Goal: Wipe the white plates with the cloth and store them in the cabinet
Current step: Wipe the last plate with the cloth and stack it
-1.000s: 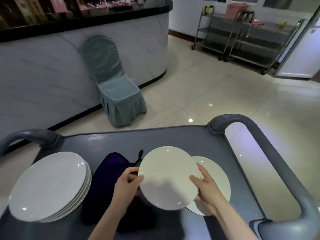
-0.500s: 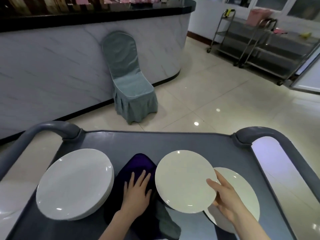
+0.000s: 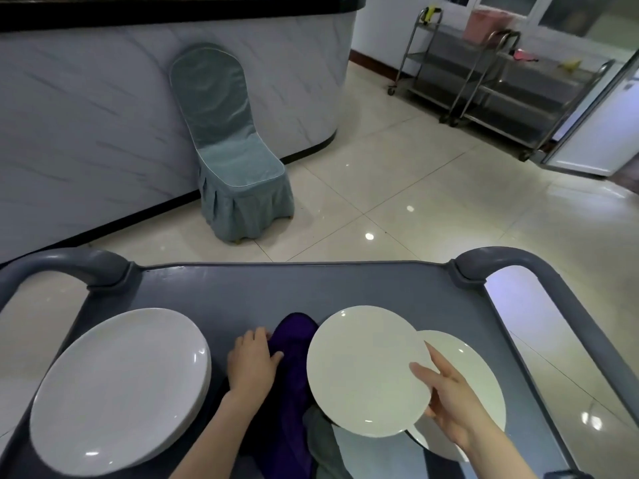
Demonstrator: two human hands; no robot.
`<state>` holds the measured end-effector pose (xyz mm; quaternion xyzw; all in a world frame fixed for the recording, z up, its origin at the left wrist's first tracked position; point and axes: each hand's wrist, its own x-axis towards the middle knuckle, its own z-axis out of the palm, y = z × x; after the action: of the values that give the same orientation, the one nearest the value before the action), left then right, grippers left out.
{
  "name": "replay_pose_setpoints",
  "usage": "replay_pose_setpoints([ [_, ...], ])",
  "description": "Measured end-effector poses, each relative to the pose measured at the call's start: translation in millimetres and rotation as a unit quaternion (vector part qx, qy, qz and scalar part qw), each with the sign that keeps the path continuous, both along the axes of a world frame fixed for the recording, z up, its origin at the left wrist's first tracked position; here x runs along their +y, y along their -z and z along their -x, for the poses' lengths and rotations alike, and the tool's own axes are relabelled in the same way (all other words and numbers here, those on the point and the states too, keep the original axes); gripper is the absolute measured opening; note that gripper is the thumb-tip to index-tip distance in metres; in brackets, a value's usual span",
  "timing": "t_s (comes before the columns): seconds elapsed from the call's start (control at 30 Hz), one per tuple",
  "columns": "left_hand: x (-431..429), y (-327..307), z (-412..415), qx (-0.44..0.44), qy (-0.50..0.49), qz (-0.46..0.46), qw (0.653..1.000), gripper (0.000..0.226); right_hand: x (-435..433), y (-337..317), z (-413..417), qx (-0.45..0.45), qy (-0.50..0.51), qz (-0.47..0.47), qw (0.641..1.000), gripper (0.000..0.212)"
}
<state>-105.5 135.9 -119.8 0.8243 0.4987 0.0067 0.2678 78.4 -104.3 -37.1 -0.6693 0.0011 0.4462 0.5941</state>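
A white plate [image 3: 363, 368] is held tilted above the grey cart top [image 3: 276, 292]; my right hand [image 3: 449, 402] grips its right rim, thumb on the face. Under it lies another white plate [image 3: 473, 368] flat on the cart's right side. My left hand [image 3: 250, 363] grips the left edge of a purple cloth [image 3: 294, 357] lying mid-cart, fingers curled into the fabric. A stack of several white plates [image 3: 117, 385] sits on the cart's left side. No cabinet is in view.
The cart has raised grey handles at left [image 3: 69, 264] and right [image 3: 518, 261]. Beyond it a covered teal chair [image 3: 235, 160] stands against a curved marble counter [image 3: 86, 115]. Steel trolleys [image 3: 484, 74] stand at the far right on the tiled floor.
My left hand let go of the plate, dropped flat onto the purple cloth, then curled into its left edge. My right hand alone now holds the plate. The view swung left.
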Motion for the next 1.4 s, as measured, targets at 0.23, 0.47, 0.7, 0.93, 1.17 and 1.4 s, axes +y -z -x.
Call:
replay_pose_setpoints([
  [0.23,-6,-61,-12,-0.224,-0.064,0.133,0.963,0.019,2,4,7,0.001,0.000,-0.015,1.000,0.041],
  [0.47,-81,-128,-9,-0.285,0.196,0.155,0.925,0.014,27,0,24,0.014,0.034,-0.085,0.996,0.043],
  [0.7,-87,-89,13,-0.139,0.249,-0.120,0.951,0.042,31,-11,34,0.027,0.071,-0.126,0.989,0.040],
  [0.93,-115,-81,11,-0.060,0.390,-0.213,0.894,0.053,29,-25,52,0.023,0.048,-0.151,0.987,0.032],
  [1.17,-86,-83,-8,-0.072,0.343,-0.114,0.930,0.061,28,-37,65,0.008,0.026,-0.172,0.985,0.032],
  [1.4,-84,-83,20,-0.008,0.324,-0.184,0.928,0.057,17,-52,44,-0.025,0.049,-0.175,0.983,0.036],
])
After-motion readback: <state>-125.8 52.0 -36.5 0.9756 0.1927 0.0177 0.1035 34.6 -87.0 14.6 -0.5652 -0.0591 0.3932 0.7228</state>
